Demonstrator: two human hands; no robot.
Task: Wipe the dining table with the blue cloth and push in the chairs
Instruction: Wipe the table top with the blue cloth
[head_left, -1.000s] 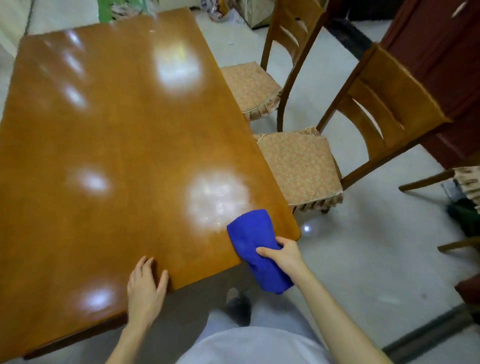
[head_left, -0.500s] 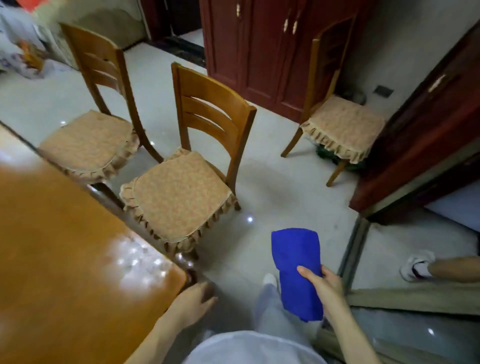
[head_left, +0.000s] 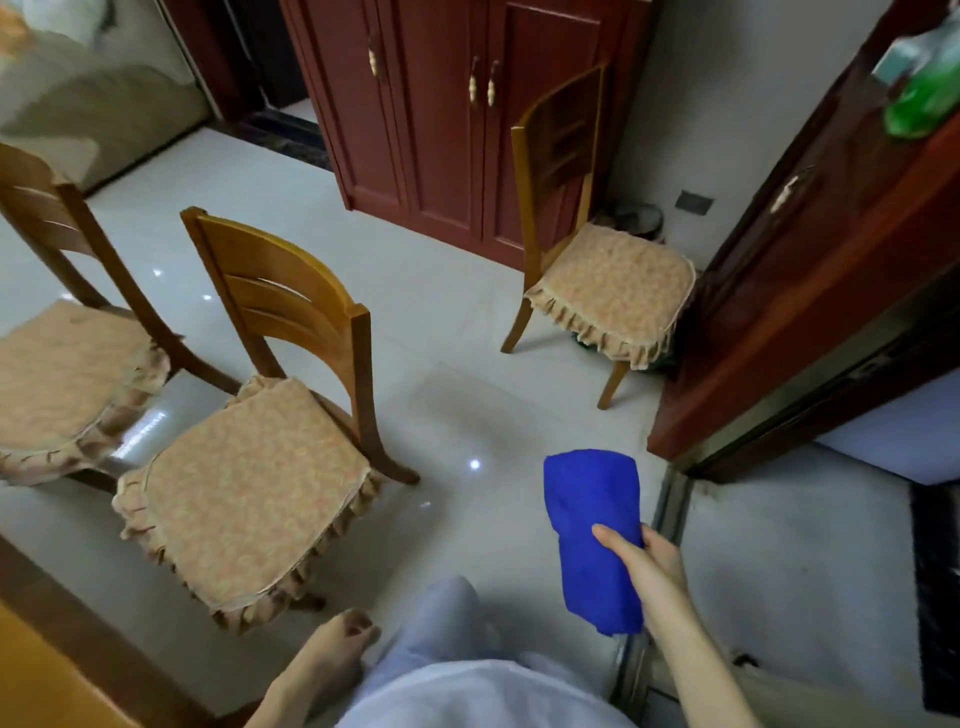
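Note:
My right hand (head_left: 649, 566) grips the folded blue cloth (head_left: 592, 525) in the air over the floor, right of my body. My left hand (head_left: 337, 644) hangs low with loosely curled fingers, holding nothing, just off the table's corner. Only a corner of the wooden dining table (head_left: 31, 670) shows at the bottom left. Two cushioned wooden chairs stand pulled out from the table: the nearer chair (head_left: 260, 467) in front of me and a second chair (head_left: 57, 364) at the left edge. A third chair (head_left: 602, 280) stands apart by the wall.
A dark red cabinet (head_left: 441, 130) lines the back wall. A red wooden door or cabinet side (head_left: 810, 270) stands at the right, with a green bag (head_left: 919, 104) on top. A door threshold (head_left: 670, 509) runs along the floor by my right hand. Pale tiles lie between the chairs.
The view has swung from the tabletop to the chairs and floor. My right hand lifted the cloth off the table's edge. My left hand left the table and now hangs free.

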